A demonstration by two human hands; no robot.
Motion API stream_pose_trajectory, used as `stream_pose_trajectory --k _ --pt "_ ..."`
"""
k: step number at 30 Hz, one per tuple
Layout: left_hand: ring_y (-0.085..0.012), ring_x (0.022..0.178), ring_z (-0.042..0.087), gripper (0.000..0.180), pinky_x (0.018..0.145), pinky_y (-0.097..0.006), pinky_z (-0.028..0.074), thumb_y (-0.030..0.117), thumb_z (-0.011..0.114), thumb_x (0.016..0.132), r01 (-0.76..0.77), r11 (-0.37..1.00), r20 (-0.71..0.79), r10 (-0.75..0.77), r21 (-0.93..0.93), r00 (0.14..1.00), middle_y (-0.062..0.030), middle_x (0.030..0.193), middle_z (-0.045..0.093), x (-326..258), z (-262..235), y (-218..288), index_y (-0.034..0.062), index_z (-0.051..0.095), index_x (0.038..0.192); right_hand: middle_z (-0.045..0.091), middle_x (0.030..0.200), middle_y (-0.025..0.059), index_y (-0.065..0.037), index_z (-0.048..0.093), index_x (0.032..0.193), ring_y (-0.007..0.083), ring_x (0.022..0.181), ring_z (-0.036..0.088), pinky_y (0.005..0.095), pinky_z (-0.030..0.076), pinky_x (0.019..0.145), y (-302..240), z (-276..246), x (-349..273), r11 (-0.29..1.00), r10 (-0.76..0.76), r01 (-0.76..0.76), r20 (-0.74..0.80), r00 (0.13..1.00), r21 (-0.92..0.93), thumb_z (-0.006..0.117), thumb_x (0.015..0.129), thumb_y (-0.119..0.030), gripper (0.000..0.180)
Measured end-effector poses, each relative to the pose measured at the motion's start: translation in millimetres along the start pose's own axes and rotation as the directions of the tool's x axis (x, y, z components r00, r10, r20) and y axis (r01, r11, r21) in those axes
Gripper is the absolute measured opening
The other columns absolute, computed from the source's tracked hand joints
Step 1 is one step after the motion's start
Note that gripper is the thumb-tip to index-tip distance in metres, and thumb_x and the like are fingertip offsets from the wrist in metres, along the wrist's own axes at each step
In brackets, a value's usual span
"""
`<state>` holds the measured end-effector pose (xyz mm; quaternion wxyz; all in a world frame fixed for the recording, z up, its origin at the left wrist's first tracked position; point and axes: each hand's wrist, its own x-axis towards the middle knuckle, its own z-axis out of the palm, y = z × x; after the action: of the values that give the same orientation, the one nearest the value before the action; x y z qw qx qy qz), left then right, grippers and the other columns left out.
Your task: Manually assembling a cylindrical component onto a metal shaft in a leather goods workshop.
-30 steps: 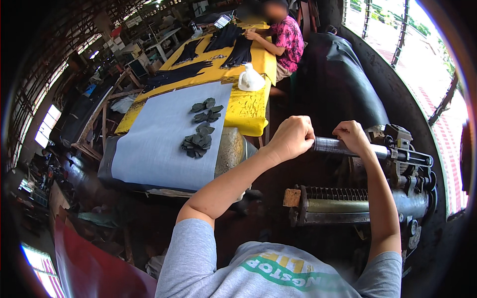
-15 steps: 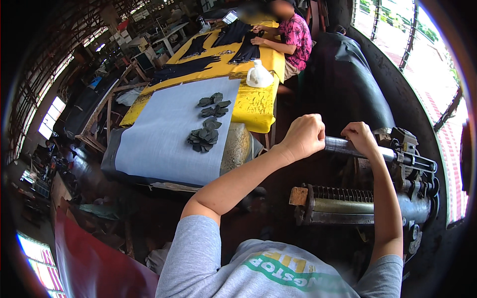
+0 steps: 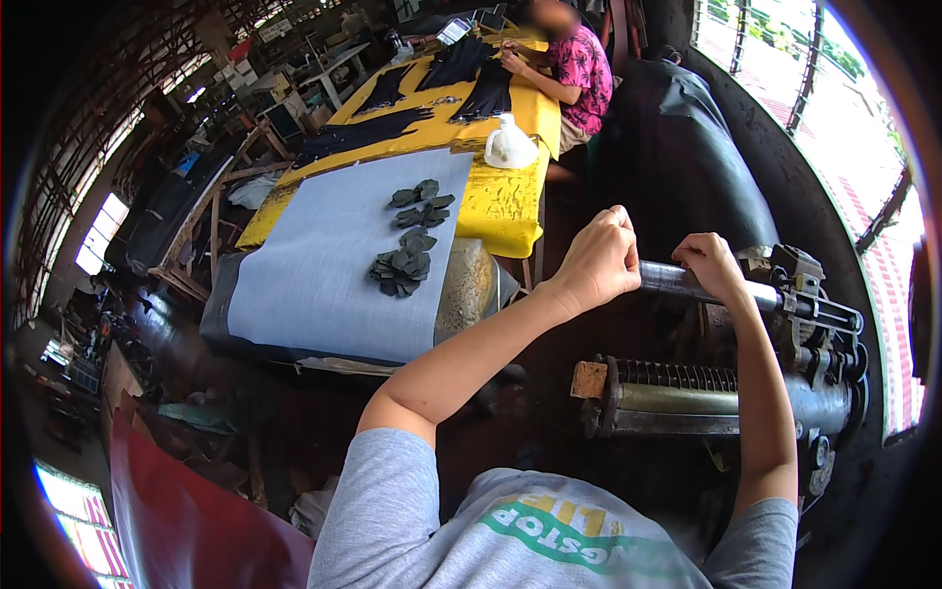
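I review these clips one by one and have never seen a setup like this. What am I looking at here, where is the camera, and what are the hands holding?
The camera sits on a person's head and looks down through a fisheye lens, so straight edges bend. The two bare forearms rising from the lower edge belong to that person. The left hand and the right hand both grip a metal roller bar on a dark machine, which has a second, ribbed roller below. To the left lies a grey sheet carrying a pile of dark cut pieces. Behind it a yellow-covered table holds black pieces and a white plastic bag. Another person in a pink shirt sits at its far end.
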<state>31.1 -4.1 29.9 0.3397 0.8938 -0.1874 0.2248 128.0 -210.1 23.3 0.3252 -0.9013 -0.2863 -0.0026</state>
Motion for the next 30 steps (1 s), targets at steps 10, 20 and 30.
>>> stream_pose_trajectory --k 10,20,30 --pt "-0.0292 0.082 0.058 0.013 0.074 -0.038 0.048 0.004 0.070 0.061 -0.042 0.999 -0.061 0.041 -0.016 0.997 -0.0114 0.084 0.054 -4.4 3.0 -5.3 0.0015 0.058 0.064 0.069 0.080 0.0186 0.003 0.071 0.087 0.0287 0.075 0.069 0.0358 0.053 0.073 6.6 1.2 2.0 1.000 -0.013 0.013 -0.013 1.000 -0.011 0.056 0.078 -0.006 0.020" --pt "-0.0167 0.073 0.065 0.016 0.070 -0.029 0.053 0.011 0.077 0.066 0.294 0.883 0.183 -0.241 -0.366 0.953 -0.0077 0.084 0.060 3.4 1.0 -36.1 0.0012 0.066 0.071 0.068 0.073 0.0168 0.004 0.070 0.086 0.0286 0.070 0.068 0.0348 0.053 0.072 0.3 0.6 2.7 0.998 0.070 -0.069 -0.046 0.996 0.010 0.058 0.088 -0.017 0.024" --pt "-0.0123 0.087 0.066 0.022 0.086 -0.026 0.052 0.007 0.069 0.086 0.462 0.631 0.352 -0.301 -0.623 0.886 -0.0065 0.096 0.068 -7.2 -18.0 -38.1 -0.0007 0.061 0.105 0.069 0.071 0.0102 0.004 0.070 0.083 0.0137 0.064 0.067 0.0253 0.053 0.059 11.7 -6.0 -0.2 0.982 -0.013 0.038 -0.137 0.991 0.184 0.072 0.075 0.003 0.009"
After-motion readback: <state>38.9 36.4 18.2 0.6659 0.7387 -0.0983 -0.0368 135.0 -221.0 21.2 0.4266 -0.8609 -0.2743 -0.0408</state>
